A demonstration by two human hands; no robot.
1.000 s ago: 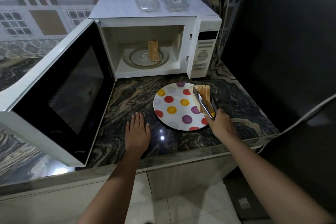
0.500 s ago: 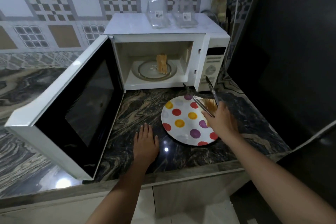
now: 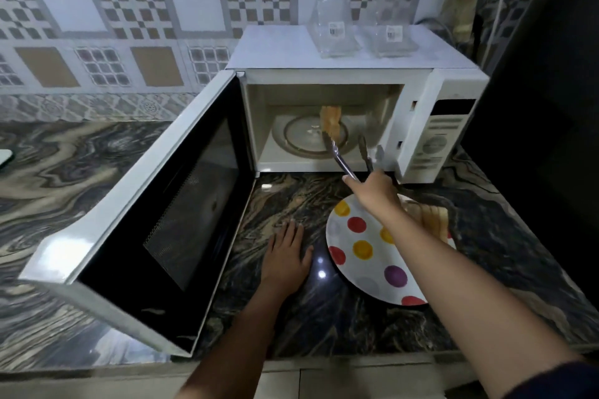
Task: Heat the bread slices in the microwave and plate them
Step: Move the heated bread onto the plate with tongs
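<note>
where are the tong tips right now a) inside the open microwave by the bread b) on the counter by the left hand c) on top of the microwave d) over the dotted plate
a: the right hand holds the tongs reaching into the microwave, tips beside the bread slice.

White microwave (image 3: pixel 337 76), door (image 3: pixel 181 204) swung wide open; bread slices (image 3: pixel 330 120) upright on its glass turntable (image 3: pixel 298 136); more slices (image 3: pixel 429 219) on far rim of polka-dot plate (image 3: pixel 356 269) in front

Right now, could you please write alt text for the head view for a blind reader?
The right hand holds open tongs inside the open microwave, at upright bread slices. The left hand lies flat on the counter beside a spotted plate.
</note>
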